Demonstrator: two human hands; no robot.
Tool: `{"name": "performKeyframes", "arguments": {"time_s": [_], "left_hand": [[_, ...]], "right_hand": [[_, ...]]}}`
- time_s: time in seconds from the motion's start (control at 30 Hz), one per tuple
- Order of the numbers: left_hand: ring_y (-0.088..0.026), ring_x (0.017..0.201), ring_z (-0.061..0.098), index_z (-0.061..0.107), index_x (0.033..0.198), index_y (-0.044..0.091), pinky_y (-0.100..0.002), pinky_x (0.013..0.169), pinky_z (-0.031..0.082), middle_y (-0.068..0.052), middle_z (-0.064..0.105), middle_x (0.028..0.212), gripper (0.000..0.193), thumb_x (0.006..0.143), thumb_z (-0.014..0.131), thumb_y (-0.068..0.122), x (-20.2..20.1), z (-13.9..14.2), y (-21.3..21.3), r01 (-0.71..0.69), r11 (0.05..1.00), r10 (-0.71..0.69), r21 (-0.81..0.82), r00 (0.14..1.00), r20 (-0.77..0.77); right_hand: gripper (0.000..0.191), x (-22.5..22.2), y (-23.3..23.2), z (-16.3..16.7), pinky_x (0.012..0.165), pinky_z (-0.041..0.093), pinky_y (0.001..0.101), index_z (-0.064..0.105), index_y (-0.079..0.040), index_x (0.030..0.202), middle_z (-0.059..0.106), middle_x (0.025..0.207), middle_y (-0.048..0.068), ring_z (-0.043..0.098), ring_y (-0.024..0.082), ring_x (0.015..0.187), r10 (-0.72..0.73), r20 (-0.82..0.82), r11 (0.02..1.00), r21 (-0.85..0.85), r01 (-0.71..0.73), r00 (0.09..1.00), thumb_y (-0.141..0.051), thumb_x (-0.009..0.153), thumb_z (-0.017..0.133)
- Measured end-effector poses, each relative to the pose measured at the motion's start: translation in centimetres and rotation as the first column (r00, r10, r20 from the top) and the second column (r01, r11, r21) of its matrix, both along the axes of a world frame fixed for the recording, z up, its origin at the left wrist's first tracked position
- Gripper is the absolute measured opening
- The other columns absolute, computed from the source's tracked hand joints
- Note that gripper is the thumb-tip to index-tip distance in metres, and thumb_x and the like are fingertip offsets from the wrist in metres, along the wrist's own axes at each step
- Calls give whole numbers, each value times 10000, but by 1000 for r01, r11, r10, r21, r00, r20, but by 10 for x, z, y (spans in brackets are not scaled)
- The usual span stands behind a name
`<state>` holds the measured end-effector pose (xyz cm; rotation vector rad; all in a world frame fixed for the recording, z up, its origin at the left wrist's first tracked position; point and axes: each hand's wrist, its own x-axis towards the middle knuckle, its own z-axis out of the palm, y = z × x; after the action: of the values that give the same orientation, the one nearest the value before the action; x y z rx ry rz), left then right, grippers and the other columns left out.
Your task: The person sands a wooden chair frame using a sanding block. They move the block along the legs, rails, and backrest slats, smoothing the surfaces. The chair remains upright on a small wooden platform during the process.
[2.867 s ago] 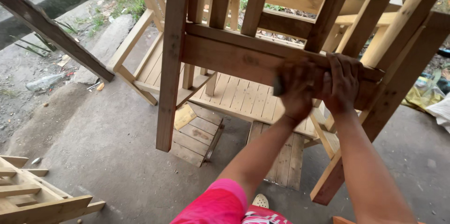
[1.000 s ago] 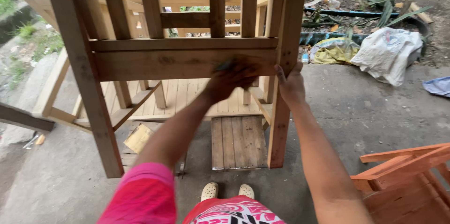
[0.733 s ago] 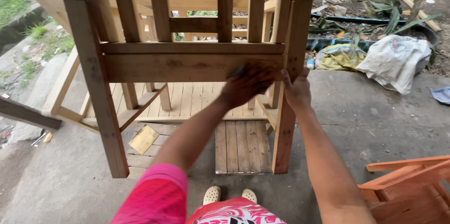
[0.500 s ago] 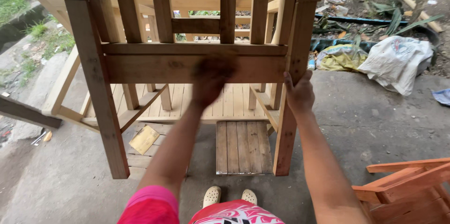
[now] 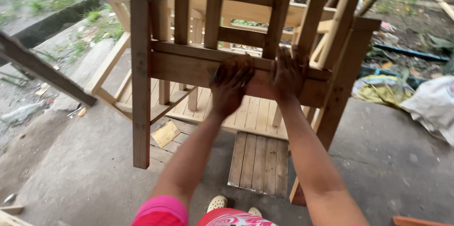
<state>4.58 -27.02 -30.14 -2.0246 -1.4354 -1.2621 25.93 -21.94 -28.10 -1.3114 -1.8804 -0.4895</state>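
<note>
Closest in, the left hand point(image 5: 230, 85) is curled over what looks like a sanding pad, pressing it on the wooden chair frame's front rail point(image 5: 189, 67). The right hand point(image 5: 285, 75) lies flat and spread on that rail, holding nothing. Further out, the frame looks tilted, one leg point(image 5: 141, 88) off the concrete floor point(image 5: 75, 178), so hard rubbing could probably rock it or slip a palm into splinters.
</note>
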Motion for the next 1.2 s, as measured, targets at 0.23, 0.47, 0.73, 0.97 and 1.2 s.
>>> {"name": "performKeyframes", "arguments": {"time_s": [0.23, 0.47, 0.73, 0.97, 1.2], "left_hand": [[-433, 1476, 409, 650, 1430, 56, -559, 1242, 216, -150, 532, 1557, 398, 1045, 560, 97, -55, -5, 12, -409, 910, 359, 75, 865, 351], [-335, 1246, 593, 741, 1164, 161, -506, 1120, 410, -68, 691, 1331, 410, 790, 617, 48, -12, 10, -19, 100, 989, -102, 112, 995, 12], [-378, 1355, 536, 679, 1365, 53, -477, 1132, 452, -165, 631, 1447, 416, 969, 567, 108, -32, -34, 2, -341, 939, 300, 35, 867, 399], [-334, 1343, 580, 701, 1305, 123, -471, 1158, 475, -108, 665, 1384, 367, 968, 555, 117, -68, -47, -9, -129, 960, 171, -250, 973, 153], [-405, 1317, 565, 673, 1302, 32, -491, 1138, 443, -195, 633, 1366, 385, 943, 633, 162, -23, -57, 15, -296, 954, 265, 44, 904, 335]], "right_hand": [[320, -5, -5, 2, 1086, 348, 504, 665, -63, 1325, 683, 1195, 98, 590, 288, 1126, -21, 66, 997, 69, 16, 998, -278, 1112, 561], [266, 1, -6, 6, 1092, 358, 510, 665, -90, 1305, 671, 1168, 91, 595, 287, 1136, 33, 41, 999, 26, -35, 999, -238, 1132, 527], [227, -5, -1, 0, 1121, 348, 525, 667, -97, 1193, 669, 1146, 80, 593, 281, 1114, -73, 61, 994, 80, 68, 995, -244, 1135, 504], [218, 3, -1, 0, 1106, 354, 503, 668, -80, 1219, 651, 1133, 83, 586, 281, 1109, 10, 75, 997, 72, -15, 997, -222, 1158, 515], [195, -2, 1, -2, 1107, 349, 505, 669, -90, 1177, 642, 1104, 84, 577, 286, 1089, -54, 83, 997, 55, 49, 995, -222, 1135, 531]]}}
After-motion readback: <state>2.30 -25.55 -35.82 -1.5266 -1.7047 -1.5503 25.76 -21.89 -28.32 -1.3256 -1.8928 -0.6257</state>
